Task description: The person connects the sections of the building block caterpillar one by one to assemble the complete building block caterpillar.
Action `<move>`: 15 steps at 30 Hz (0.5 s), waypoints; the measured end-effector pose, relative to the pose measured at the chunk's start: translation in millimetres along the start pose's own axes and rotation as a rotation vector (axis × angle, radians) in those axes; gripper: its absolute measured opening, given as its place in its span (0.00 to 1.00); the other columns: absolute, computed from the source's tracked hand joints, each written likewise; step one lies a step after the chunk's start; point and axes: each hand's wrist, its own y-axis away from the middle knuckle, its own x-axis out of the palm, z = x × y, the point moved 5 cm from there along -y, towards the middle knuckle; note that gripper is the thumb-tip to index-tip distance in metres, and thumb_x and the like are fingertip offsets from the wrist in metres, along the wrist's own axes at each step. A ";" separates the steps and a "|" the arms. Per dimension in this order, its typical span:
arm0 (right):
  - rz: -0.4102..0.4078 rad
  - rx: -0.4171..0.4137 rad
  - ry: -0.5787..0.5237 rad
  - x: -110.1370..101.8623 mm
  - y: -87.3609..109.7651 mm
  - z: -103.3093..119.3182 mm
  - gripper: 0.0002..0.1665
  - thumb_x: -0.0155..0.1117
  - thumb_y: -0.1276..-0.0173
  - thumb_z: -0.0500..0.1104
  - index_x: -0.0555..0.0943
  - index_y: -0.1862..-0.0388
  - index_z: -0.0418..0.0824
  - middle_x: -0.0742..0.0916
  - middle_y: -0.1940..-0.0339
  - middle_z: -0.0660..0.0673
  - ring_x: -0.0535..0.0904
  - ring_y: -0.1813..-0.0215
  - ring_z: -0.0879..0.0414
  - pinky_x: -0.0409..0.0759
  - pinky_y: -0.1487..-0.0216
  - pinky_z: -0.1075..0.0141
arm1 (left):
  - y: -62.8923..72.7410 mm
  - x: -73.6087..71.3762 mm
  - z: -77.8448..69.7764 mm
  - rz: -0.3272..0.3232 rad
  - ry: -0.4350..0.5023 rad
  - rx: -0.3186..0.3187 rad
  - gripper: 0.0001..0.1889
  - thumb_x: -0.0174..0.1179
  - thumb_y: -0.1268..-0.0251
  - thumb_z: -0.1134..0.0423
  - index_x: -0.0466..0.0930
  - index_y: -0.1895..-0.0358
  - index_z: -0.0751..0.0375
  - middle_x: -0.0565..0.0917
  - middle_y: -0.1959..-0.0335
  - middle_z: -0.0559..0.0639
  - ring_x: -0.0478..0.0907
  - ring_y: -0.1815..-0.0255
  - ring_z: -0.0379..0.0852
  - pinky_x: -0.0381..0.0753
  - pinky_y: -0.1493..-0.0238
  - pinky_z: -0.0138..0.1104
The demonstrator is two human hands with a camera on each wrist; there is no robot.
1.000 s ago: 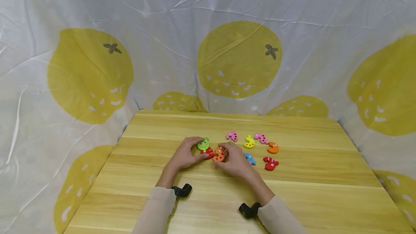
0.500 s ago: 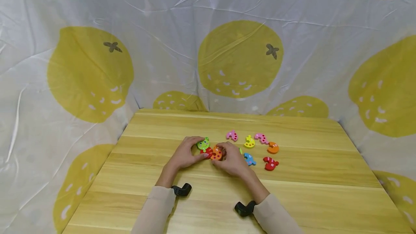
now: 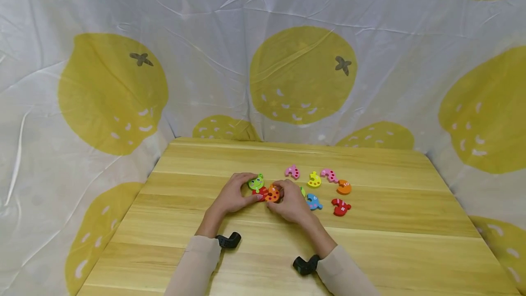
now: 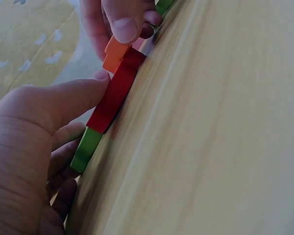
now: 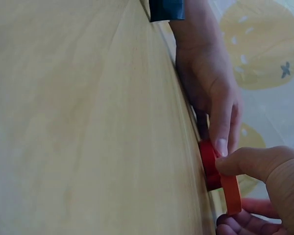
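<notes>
My left hand (image 3: pixel 235 194) curls round a green smiling-face puzzle piece (image 3: pixel 255 184) and the red puzzle piece (image 4: pixel 118 93) joined below it, thumb on the red one. Both lie on the wooden table. My right hand (image 3: pixel 293 202) pinches an orange spotted puzzle piece (image 3: pixel 271 193) marked 3 between thumb and fingers. In both wrist views this orange piece sits higher than the red piece and overlaps its edge, not level with it. The right thumb (image 5: pixel 230 164) presses on the orange piece's near side.
Right of my hands lie loose puzzle pieces: pink (image 3: pixel 292 171), yellow (image 3: pixel 314 180), another pink (image 3: pixel 328 176), orange (image 3: pixel 344 187) marked 10, blue (image 3: pixel 313 202) and red (image 3: pixel 340 207). A green piece (image 3: pixel 303 191) is partly hidden behind my right hand. Lemon-print cloth (image 3: pixel 304 76) hangs behind the table.
My right hand has moved slightly left, bringing the orange piece from beside the red piece to overlapping it. A green piece behind that hand has come into view. The left hand has stayed put.
</notes>
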 end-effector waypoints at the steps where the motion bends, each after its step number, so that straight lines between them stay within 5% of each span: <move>1: 0.001 0.000 0.003 0.1 0.1 0.2 0.36 0.83 0.45 0.48 0.81 0.39 0.36 0.82 0.58 0.47 0.74 0.61 0.59 0.76 0.59 0.68 | 0.0 -0.1 -0.2 0.000 -0.001 0.000 0.37 0.75 0.43 0.44 0.77 0.30 0.52 0.77 0.29 0.50 0.68 0.26 0.53 0.66 0.23 0.52; 15: 0.016 0.027 0.024 0.9 1.3 1.9 0.35 0.83 0.44 0.49 0.82 0.41 0.36 0.83 0.58 0.47 0.75 0.59 0.59 0.79 0.56 0.67 | 0.2 -0.4 0.8 0.004 0.002 -0.008 0.37 0.74 0.43 0.43 0.77 0.29 0.49 0.77 0.29 0.50 0.68 0.26 0.53 0.67 0.24 0.53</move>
